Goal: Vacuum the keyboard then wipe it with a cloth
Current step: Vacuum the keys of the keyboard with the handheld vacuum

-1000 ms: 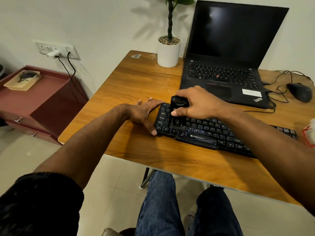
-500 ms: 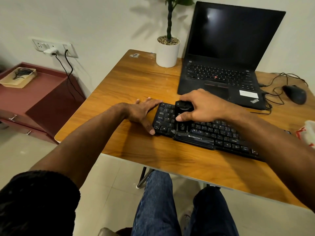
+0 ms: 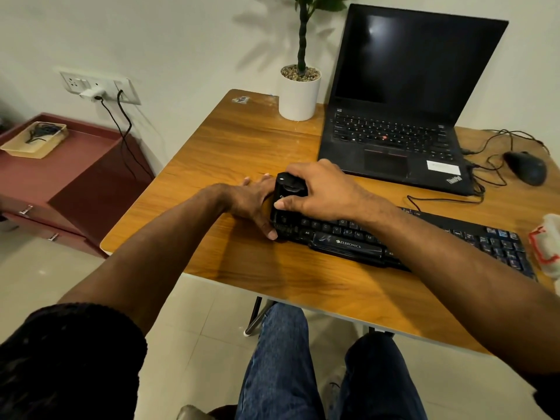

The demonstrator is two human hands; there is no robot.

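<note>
Head view: right hand point(image 3: 325, 190) gripped the small black vacuum point(image 3: 288, 195) on the keyboard point(image 3: 394, 237), at its left end on the desk point(image 3: 242, 147). Left hand point(image 3: 254, 201), fingers straight, braced that end. Risk judged: excess pressure could loosen keycaps. Legible: "ZEBRONICS" on keyboard; "ThinkPad" on laptop point(image 3: 409, 101).

- A home office or study corner: a small wooden surface point(image 3: 242, 147) set against a plain wall.
- Beyond the hands, an open laptop point(image 3: 403, 95) and a potted plant point(image 3: 300, 86).
- Left of the hands, a maroon drawer cabinet point(image 3: 69, 180) below a wall socket panel point(image 3: 100, 86).
</note>
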